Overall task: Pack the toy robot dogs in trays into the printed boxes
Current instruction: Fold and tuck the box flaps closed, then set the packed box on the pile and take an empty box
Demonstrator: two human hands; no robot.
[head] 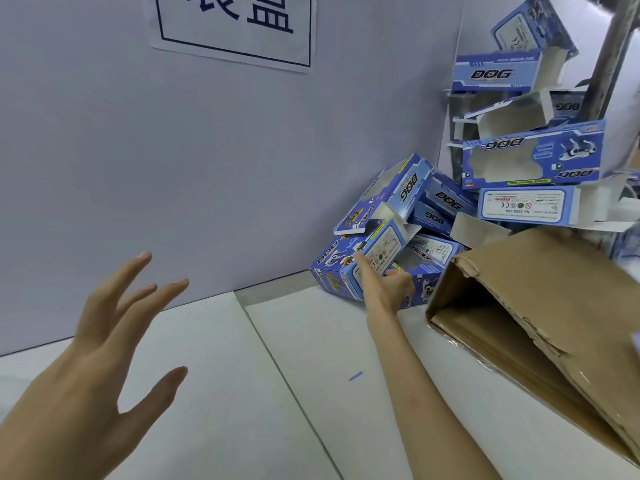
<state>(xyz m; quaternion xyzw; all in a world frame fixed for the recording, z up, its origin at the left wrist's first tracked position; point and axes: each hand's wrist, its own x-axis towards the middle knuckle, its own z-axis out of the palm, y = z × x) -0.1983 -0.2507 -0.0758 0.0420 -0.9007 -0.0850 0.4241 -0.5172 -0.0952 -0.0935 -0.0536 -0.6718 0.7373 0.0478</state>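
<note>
Seen from the head camera: your left hand (104, 344) hovers over the white table (242, 393) at the lower left, palm turned inward, fingers straight and spread wide, holding nothing.

Your right hand (384, 285) is stretched far forward to the back right corner of the table, where it meets the lowest printed box (337, 268) of a tumbled heap of printed boxes (446, 199). One digit, seemingly the thumb, lies flat along the box's white label face. The other fingers are curled at the box's right edge – they appear to grip it, though the hand hides the contact itself.

The heap rests against the pale wall (173, 150), blue cartons marked "DOG" lying at all angles, several with their end flaps open. More of the same boxes are stacked higher (530, 157) at the upper right, some upside down, their window cut-outs showing.

Just right of your reaching hand, a brown carton (540, 306) lies tipped on its side, its torn open mouth facing left – near the held box, but whether the two touch cannot be told.

A paper sign (235, 29) with dark blue characters in a frame hangs on the wall above. A short blue mark (355, 376) lies on the table beside your right forearm.
</note>
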